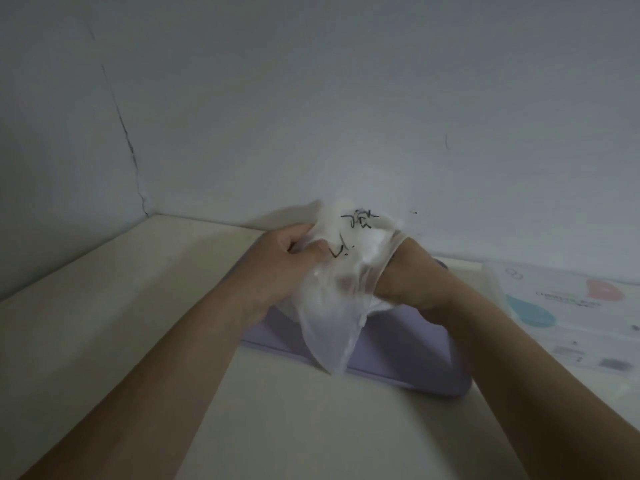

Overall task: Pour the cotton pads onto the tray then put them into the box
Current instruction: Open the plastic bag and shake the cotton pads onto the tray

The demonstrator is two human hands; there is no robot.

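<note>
A clear plastic bag [332, 306] with black writing hangs above a lilac tray [408, 355] on the table. White cotton pads [367, 237] show through its upper part. My left hand [280, 268] grips the bag's left side. My right hand [401, 271] holds the bag on the right, its fingers hidden under the plastic. A flat white box [568, 313] with pink and teal shapes lies to the right of the tray.
The cream table [138, 323] meets grey walls at the back and left, forming a corner at the far left. The box runs past the right edge of view.
</note>
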